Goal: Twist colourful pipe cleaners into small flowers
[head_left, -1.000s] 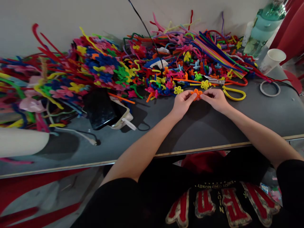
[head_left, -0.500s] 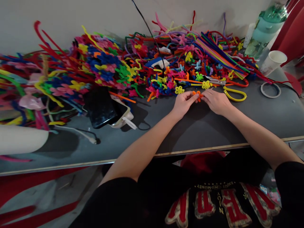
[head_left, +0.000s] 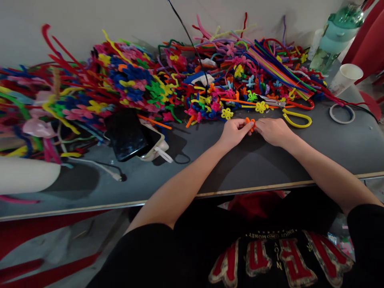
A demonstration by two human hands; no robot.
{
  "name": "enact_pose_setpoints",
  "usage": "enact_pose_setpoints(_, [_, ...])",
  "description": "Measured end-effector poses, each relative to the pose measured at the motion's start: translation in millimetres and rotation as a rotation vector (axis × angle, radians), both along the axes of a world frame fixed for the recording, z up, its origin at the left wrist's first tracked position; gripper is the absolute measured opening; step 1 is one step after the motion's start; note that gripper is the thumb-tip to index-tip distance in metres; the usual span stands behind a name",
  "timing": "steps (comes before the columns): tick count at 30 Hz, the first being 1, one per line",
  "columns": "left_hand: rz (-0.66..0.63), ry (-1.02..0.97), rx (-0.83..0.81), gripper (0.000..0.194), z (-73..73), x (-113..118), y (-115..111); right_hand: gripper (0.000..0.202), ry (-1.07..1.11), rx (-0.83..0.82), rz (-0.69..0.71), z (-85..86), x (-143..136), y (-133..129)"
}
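Note:
Between my two hands is a small orange pipe cleaner [head_left: 251, 123] bent into loops, partly covered by fingertips. My left hand [head_left: 235, 132] pinches its left side, and my right hand [head_left: 272, 130] pinches the right side. Both hands are closed, held just over the grey table. Close behind them lie two yellow pipe-cleaner flowers, one left [head_left: 227, 113] and one right [head_left: 261, 107]. Scissors [head_left: 288, 105] with red and yellow handles rest just beyond my right hand, their blades partly among the pipe cleaners.
A long heap of coloured pipe cleaners and flowers [head_left: 135, 84] lines the wall. A phone [head_left: 127, 136] and a white cable [head_left: 105, 170] lie left. At right are a tape roll [head_left: 342, 114], a paper cup [head_left: 345, 79] and a green bottle [head_left: 336, 38]. A glue gun [head_left: 198, 79] rests in the heap.
Both hands have shifted slightly toward me and to the right. The orange pipe cleaner has turned between my fingers, and its loops now stand more upright.

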State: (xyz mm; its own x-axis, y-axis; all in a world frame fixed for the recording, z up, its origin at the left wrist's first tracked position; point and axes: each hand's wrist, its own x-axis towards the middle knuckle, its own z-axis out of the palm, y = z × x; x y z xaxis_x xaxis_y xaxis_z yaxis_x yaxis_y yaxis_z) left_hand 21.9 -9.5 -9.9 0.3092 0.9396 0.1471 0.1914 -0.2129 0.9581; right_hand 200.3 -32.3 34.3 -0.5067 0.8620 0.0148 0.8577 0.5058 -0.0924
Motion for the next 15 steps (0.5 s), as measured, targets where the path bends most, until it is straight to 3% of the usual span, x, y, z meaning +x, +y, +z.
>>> enact_pose_setpoints(6, [-0.019,0.112,0.056,0.047,7.7,-2.8,-2.8,0.037,-0.096,-0.104,-0.019,9.1,-2.3,-3.1])
enact_pose_setpoints(15, [-0.049,0.113,0.104,0.05,10.1,-6.3,-3.5,0.04,-0.097,-0.14,-0.014,9.3,1.0,-2.1])
